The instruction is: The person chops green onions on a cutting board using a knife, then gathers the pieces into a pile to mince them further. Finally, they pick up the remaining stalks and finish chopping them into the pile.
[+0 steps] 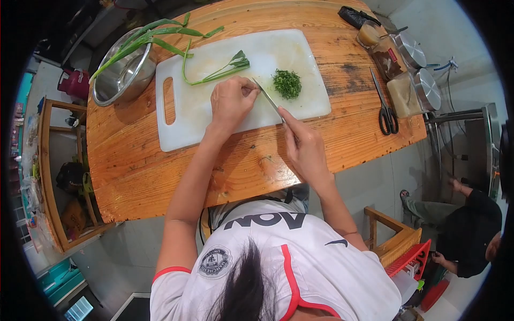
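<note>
My right hand point(306, 147) grips a knife point(269, 98) by its handle, blade slanting up and left over the white cutting board point(300, 47). Close to the blade's tip, my left hand point(233, 104) rests on the board with thumb and fingers pressed together; whatever is between them is hidden. Just beyond the left hand lies a leafy green stalk point(235, 65). A small heap of finely chopped greens point(287, 84) sits to the right of the blade, apart from it.
Long spring onions point(136, 44) lie across a steel bowl point(99, 91) at the left. Black-handled scissors point(386, 119) and several jars point(402, 93) stand along the table's right side. A person in black point(466, 230) is at lower right, near a wooden stool point(393, 238).
</note>
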Motion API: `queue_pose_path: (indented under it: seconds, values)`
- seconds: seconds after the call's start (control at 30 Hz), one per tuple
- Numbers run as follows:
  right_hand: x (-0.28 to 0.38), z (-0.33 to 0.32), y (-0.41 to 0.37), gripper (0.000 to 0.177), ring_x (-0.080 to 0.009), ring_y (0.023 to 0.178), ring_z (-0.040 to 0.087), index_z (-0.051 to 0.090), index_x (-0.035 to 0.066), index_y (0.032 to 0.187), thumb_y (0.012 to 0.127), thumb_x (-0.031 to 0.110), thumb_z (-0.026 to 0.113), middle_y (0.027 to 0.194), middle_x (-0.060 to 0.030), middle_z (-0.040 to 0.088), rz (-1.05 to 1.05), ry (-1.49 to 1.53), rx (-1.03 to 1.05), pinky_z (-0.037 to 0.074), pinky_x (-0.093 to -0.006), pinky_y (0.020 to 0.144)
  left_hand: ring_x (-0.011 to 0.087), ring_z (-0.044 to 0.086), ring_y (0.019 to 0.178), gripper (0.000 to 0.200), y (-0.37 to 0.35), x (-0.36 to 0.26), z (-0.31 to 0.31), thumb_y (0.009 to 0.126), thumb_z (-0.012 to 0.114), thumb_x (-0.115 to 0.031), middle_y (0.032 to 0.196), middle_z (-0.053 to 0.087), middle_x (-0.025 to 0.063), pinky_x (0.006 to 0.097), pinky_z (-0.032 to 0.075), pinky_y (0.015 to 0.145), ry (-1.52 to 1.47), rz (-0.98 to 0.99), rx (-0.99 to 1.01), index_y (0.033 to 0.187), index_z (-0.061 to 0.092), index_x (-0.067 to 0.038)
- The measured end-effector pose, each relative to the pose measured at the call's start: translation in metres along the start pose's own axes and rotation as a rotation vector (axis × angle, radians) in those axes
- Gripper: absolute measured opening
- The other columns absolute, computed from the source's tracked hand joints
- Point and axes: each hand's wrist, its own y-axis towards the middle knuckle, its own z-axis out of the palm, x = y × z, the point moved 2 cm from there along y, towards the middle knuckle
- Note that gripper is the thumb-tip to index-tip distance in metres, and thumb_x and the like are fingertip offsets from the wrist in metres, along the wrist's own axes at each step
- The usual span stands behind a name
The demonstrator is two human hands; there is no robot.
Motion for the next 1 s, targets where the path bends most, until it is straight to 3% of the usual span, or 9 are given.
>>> queue_pose_path:
  seconds: [0.3, 0.5, 0.6, 0.73, 0.8, 0.9, 1.0]
  values:
    - [0.001, -0.008, -0.006, 0.038, -0.0376, 0.070, 0.064, 0.062, 0.002, 0.133, 0.095, 0.001, 0.059, 0.082, -0.0239, 0.064, 0.028, 0.032, 0.001, 0.049, -0.0433, 0.065, 0.0226, 0.073, 0.073, 0.011, 0.000, 0.005, 0.001, 0.081, 0.077, -0.017, 0.077, 0.075, 0.0099, 0.0340, 0.055, 0.070, -0.028, 0.000, -0.012, 0.086, 0.079, -0.007]
    - [0.001, 0.007, 0.002, 0.037, -0.0378, 0.069, 0.064, 0.063, 0.002, 0.131, 0.094, 0.001, 0.060, 0.083, -0.0247, 0.065, -0.009, -0.032, -0.010, 0.049, -0.0433, 0.064, 0.0207, 0.070, 0.072, 0.014, -0.003, 0.001, 0.000, 0.080, 0.079, -0.014, 0.080, 0.074, 0.0111, 0.0317, 0.053, 0.069, 0.007, 0.082, -0.035, 0.090, 0.079, -0.005]
    - [-0.002, 0.004, 0.009, 0.035, -0.0377, 0.068, 0.064, 0.065, 0.002, 0.129, 0.094, 0.002, 0.060, 0.081, -0.0258, 0.065, -0.008, 0.014, -0.063, 0.050, -0.0430, 0.063, 0.0217, 0.070, 0.071, 0.012, -0.007, 0.001, 0.003, 0.081, 0.078, -0.012, 0.080, 0.074, 0.0123, 0.0323, 0.053, 0.068, 0.115, 0.234, -0.147, 0.090, 0.078, -0.004]
    - [-0.002, -0.010, 0.006, 0.033, -0.0377, 0.067, 0.065, 0.066, 0.001, 0.126, 0.095, 0.002, 0.060, 0.078, -0.0271, 0.064, 0.140, 0.076, 0.002, 0.050, -0.0429, 0.064, 0.0258, 0.071, 0.072, 0.009, -0.010, 0.003, 0.002, 0.080, 0.076, -0.009, 0.079, 0.072, 0.0115, 0.0367, 0.053, 0.068, -0.011, 0.143, -0.091, 0.087, 0.078, -0.005]
    - [0.004, -0.011, -0.001, 0.033, -0.0378, 0.067, 0.064, 0.066, 0.002, 0.127, 0.095, 0.002, 0.059, 0.079, -0.0268, 0.064, 0.105, 0.084, 0.001, 0.050, -0.0435, 0.064, 0.0261, 0.072, 0.072, 0.008, -0.008, 0.006, 0.003, 0.081, 0.076, -0.008, 0.079, 0.072, 0.0117, 0.0364, 0.054, 0.068, -0.100, 0.103, -0.070, 0.087, 0.078, -0.004]
    - [0.002, -0.001, -0.003, 0.033, -0.0375, 0.068, 0.064, 0.066, 0.003, 0.128, 0.096, 0.003, 0.059, 0.081, -0.0262, 0.065, 0.026, 0.071, -0.050, 0.050, -0.0441, 0.065, 0.0187, 0.068, 0.070, 0.014, -0.006, 0.008, 0.002, 0.082, 0.078, -0.011, 0.081, 0.074, 0.0126, 0.0303, 0.052, 0.067, -0.127, 0.055, -0.034, 0.093, 0.078, -0.002]
    - [0.001, 0.008, 0.001, 0.034, -0.0369, 0.068, 0.065, 0.065, 0.005, 0.130, 0.096, 0.003, 0.059, 0.082, -0.0251, 0.067, 0.006, -0.004, -0.032, 0.050, -0.0442, 0.064, 0.0196, 0.069, 0.071, 0.013, -0.006, 0.006, 0.000, 0.082, 0.079, -0.011, 0.082, 0.074, 0.0114, 0.0304, 0.052, 0.067, -0.078, 0.105, -0.051, 0.092, 0.078, -0.003]
